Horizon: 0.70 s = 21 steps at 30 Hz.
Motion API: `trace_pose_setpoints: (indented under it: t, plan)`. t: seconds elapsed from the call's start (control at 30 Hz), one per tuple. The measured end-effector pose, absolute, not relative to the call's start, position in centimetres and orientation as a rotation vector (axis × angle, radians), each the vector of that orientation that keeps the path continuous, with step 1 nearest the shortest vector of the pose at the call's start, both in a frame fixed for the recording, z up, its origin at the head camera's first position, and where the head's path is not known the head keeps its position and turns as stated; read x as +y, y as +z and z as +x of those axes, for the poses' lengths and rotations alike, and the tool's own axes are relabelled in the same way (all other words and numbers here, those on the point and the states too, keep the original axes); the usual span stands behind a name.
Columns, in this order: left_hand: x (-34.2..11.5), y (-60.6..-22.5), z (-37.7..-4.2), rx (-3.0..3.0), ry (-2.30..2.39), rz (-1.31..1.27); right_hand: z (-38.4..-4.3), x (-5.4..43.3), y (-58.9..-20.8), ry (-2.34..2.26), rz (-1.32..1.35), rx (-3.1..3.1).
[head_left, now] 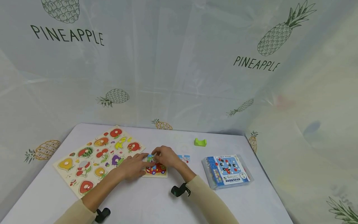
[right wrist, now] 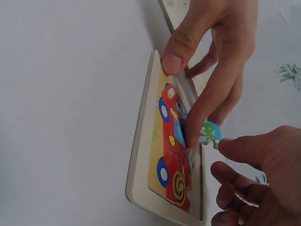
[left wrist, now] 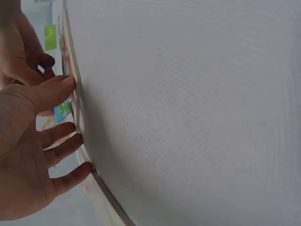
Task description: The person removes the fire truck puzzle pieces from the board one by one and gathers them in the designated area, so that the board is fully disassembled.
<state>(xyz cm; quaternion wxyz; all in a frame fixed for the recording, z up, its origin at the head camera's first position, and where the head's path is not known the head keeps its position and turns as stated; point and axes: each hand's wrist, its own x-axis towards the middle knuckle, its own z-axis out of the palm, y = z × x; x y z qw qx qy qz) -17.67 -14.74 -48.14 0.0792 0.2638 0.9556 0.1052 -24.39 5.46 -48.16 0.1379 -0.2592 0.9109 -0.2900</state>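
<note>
A small wooden jigsaw board [right wrist: 139, 146] with a red vehicle picture [right wrist: 175, 148] lies on the table, under both hands in the head view. My left hand [head_left: 131, 166] rests over its left side. In the right wrist view that hand's thumb touches the board's edge, and a nearly straight finger lies on the picture. At the far side of the board my right hand [head_left: 167, 156] holds a blue-and-green puzzle piece [right wrist: 210, 132] by its edge. The piece tilts up from the board, partly hidden behind left-hand fingers.
Left of the jigsaw lies a large fruit peg board [head_left: 92, 165]. Blue puzzle pieces [head_left: 184, 158] lie right of the right hand. A green block [head_left: 200, 142] is at the back, and a clear plastic case [head_left: 227, 171] with a molecule picture stands to the right.
</note>
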Motion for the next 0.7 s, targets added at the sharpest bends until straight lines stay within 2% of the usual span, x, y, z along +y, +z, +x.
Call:
trace_pose_setpoints:
  t: [0.7]
  plan:
    - [-14.7,-48.1,-17.6,2.853,0.31,0.781,-24.6,6.2,-47.0,-0.953,-0.762,2.651]
